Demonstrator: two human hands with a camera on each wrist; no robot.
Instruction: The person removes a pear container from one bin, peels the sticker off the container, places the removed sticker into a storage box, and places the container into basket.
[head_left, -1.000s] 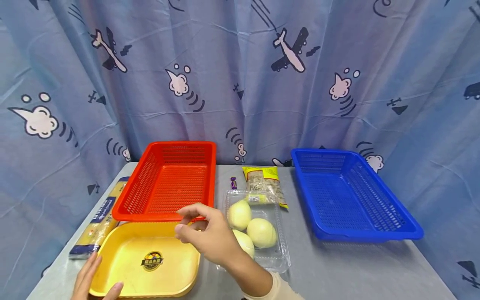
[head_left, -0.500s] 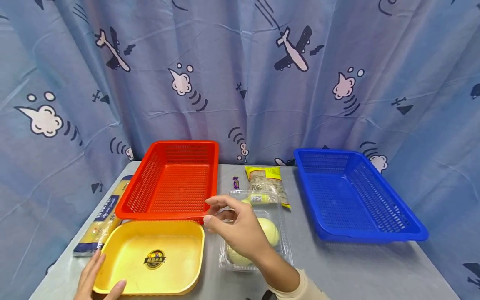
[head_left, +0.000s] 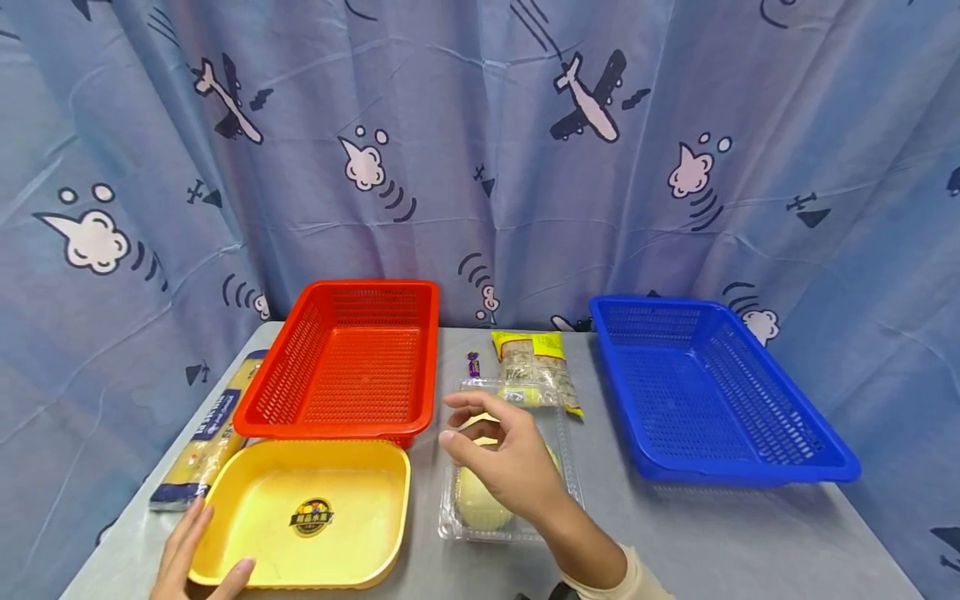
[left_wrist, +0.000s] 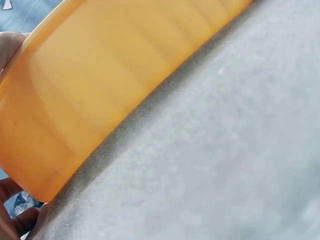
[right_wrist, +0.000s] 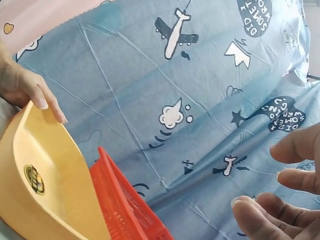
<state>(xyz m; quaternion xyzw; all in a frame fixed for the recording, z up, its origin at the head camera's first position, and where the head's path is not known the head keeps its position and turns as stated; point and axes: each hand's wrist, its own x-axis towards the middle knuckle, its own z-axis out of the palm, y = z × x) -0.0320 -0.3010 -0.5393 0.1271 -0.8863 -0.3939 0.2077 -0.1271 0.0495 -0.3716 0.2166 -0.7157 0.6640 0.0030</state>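
My left hand [head_left: 191, 554] grips the front left corner of a yellow plastic basin [head_left: 360, 546]. In the left wrist view its thumb lies over the rim of the basin [left_wrist: 100, 75], with other fingers low beside the wall. My right hand [head_left: 506, 458] hovers over a clear plastic box [head_left: 562, 492], fingers loosely bent and nothing between them. Inside the box lie round pale-yellow items [head_left: 480, 504], partly hidden by that hand. The right wrist view shows the right hand's fingers [right_wrist: 295, 145] apart in the air.
Behind the basin stands a red basket [head_left: 367, 379]; a blue basket [head_left: 675, 392] is at the right. A long yellow-and-blue packet [head_left: 213, 417] lies at the left edge. A yellow-topped bag [head_left: 536, 358] and a purple-wrapped candy [head_left: 473, 365] lie behind the box. A curtain hangs behind.
My right hand has moved rightward from above the basin's right edge to above the clear box. The left hand stays at the basin's corner. The head view has shifted slightly.
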